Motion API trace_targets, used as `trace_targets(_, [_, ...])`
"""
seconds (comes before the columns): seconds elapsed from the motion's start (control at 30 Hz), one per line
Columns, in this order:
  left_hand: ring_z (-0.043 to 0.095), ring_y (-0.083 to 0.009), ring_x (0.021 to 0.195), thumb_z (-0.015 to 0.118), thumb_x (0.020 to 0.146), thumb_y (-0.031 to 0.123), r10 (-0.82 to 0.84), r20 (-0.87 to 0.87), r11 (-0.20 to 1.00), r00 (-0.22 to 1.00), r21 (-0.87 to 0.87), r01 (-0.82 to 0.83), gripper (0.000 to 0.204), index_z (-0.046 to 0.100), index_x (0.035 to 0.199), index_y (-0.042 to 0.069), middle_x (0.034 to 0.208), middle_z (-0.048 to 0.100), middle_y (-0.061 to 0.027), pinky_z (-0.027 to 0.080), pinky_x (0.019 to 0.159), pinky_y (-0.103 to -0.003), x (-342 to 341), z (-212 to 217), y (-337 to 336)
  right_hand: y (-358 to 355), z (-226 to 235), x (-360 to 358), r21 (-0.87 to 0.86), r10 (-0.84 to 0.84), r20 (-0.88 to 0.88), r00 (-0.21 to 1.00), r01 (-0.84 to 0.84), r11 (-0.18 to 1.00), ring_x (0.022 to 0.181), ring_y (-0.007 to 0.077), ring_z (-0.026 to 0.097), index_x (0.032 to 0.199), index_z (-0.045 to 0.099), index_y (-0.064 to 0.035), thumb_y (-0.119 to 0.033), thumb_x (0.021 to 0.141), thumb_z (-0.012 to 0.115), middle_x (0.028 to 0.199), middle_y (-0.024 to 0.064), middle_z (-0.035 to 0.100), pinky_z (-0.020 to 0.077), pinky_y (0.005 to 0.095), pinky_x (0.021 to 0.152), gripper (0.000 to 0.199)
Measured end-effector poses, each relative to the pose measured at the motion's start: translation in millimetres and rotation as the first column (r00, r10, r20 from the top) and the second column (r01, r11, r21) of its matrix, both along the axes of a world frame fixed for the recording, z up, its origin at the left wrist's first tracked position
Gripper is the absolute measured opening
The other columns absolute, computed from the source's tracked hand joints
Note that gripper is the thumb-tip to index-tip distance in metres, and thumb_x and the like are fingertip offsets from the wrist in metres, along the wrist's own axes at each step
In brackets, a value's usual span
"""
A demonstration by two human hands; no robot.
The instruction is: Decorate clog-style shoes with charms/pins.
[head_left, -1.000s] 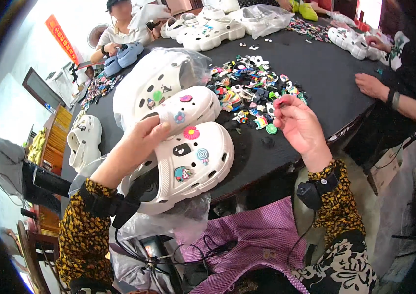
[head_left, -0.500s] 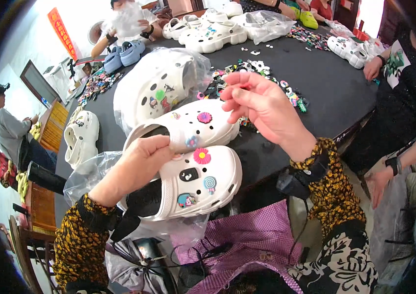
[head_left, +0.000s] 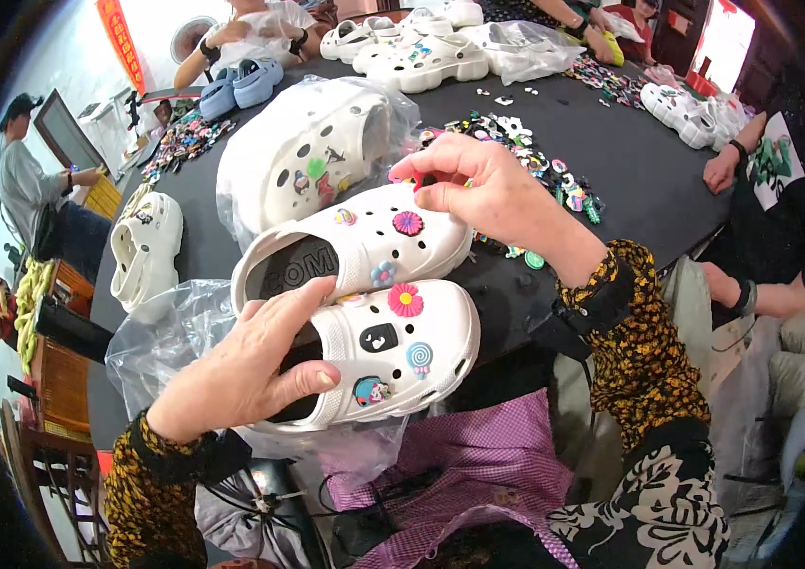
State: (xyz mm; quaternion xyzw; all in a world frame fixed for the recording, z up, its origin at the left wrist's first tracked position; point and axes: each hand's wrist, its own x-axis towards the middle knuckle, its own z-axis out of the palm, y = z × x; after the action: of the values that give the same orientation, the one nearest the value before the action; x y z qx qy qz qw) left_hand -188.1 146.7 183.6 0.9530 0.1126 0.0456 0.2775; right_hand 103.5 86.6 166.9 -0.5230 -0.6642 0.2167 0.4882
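My left hand (head_left: 251, 365) grips the heel end of a pair of white clog shoes held side by side above the table's near edge. The nearer clog (head_left: 393, 351) carries several charms, among them a pink flower and a swirl lollipop. The farther clog (head_left: 365, 248) has a pink flower charm and a couple of others. My right hand (head_left: 478, 185) is over the toe of the farther clog, its fingertips pinching a small red charm (head_left: 414, 178) against the shoe's top.
A round black table (head_left: 630, 171) holds a scatter of colourful charms (head_left: 554, 180), bagged white clogs (head_left: 308, 152), more white clogs (head_left: 421, 52) at the back and one (head_left: 142, 247) at the left. Other people sit around the table. A clear plastic bag (head_left: 161, 332) lies under my left hand.
My right hand left the charm pile, came up with a small charm and now presses it on the farther clog. My left hand has lifted the pair closer and tilted it.
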Motion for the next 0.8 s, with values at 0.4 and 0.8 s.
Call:
trace_targets(0.4, [0.051,-0.0333,0.112,0.055,0.088,0.053,0.021,0.171,0.99,0.985,0.137,-0.045,0.074,0.039,0.133,-0.003,0.118,0.055,-0.0206,0.036,0.095,-0.041,-4,-13,2,0,2,-20,-0.09,-0.074,0.2,0.977,0.094,0.991,0.084,0.0092,0.058,0.1,0.065,0.0014,-0.003,0.082,0.068,0.09,0.0021,0.059,0.0489,0.0242,0.077,0.019])
trace_targets(0.8, [0.049,-0.0371,0.114,0.051,0.085,0.062,0.016,0.191,0.992,0.981,0.12,-0.04,0.082,0.04,0.134,-0.004,0.122,0.053,-0.0219,0.035,0.098,-0.042,-6,-20,4,-2,12,-26,-0.098,-0.099,0.169,0.981,0.117,0.988,0.083,0.0095,0.06,0.101,0.066,0.0026,0.002,0.084,0.061,0.097,0.005,0.064,0.049,0.0254,0.078,0.018])
